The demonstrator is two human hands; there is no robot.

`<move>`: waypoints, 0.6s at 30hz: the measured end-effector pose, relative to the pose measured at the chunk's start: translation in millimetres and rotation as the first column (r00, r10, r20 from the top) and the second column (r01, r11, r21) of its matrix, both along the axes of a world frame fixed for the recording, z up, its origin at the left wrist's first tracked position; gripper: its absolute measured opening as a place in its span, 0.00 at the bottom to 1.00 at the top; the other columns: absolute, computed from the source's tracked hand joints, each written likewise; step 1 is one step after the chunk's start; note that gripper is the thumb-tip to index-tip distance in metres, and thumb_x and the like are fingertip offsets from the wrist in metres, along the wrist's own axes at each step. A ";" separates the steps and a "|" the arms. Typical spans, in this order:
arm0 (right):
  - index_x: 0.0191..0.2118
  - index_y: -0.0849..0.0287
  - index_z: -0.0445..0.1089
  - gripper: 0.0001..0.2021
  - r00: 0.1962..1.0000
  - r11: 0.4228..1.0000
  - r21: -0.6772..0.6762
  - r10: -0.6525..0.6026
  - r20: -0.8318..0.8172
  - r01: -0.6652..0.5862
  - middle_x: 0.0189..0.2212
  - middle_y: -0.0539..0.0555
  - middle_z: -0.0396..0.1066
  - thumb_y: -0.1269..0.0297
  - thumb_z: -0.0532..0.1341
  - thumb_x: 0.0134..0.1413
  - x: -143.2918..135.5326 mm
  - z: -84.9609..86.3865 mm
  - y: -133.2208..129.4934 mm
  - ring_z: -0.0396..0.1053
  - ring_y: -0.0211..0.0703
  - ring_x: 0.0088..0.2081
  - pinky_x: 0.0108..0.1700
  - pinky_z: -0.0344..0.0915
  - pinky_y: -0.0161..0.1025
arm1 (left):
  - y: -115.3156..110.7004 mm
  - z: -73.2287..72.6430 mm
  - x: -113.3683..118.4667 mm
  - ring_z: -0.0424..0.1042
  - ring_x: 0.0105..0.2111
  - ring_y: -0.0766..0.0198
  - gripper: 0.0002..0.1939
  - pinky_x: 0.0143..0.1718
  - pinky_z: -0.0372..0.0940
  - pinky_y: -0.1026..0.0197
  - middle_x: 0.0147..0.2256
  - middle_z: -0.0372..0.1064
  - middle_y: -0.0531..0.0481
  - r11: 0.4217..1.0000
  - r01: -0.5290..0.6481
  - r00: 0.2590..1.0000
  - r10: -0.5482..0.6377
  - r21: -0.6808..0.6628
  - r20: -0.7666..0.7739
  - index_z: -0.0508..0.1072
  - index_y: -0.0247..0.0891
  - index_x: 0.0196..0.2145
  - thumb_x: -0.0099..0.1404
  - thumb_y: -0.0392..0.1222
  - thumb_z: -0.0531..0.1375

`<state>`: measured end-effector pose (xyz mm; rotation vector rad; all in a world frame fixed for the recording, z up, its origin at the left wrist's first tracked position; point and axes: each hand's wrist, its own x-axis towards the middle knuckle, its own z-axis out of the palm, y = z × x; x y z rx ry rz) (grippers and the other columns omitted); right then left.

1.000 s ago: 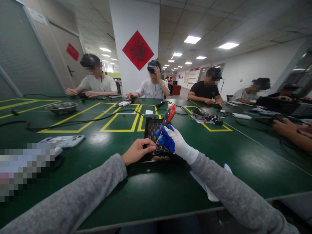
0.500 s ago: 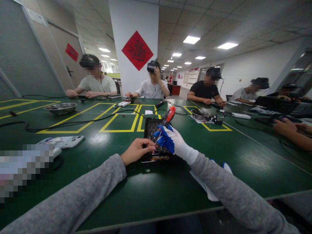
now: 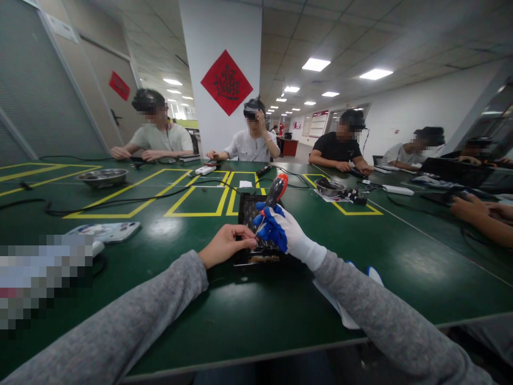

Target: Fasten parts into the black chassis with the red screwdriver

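A screwdriver with a red and dark grey handle slants down in my right hand, which wears a white glove with blue-coated fingers. Its thin shaft reaches to the fingertips of my bare left hand. There thumb and index finger pinch together at the tip; whatever lies between them is too small to make out. Beneath both hands rests a black open case with a textured inside, its near part partly covered by my hands. A brownish strip shows at the case's near edge.
A phone lies to the left, with a metal bowl beyond it. Another bowl holds dark parts at the right. A white glove lies under my right forearm. Black cables cross the green table; several people sit around it.
The screwdriver handle has tipped and turned very slightly in my right hand. My left fingers stay pinched near its tip. The view has shifted a little.
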<state>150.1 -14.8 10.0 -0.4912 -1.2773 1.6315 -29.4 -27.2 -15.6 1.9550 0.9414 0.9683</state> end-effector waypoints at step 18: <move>0.46 0.61 0.65 0.17 0.998 0.999 -0.028 0.031 -0.056 -0.033 0.27 0.51 0.70 0.57 0.55 0.54 1.7 0.9 1.7 0.67 0.32 0.20 0.21 0.65 0.30 | 0.4 1.7 -1.4 0.69 0.34 0.62 0.15 0.37 0.63 0.63 0.33 0.72 0.46 0.997 0.081 0.996 -0.081 0.007 -0.020 0.75 0.32 0.33 0.57 0.48 0.58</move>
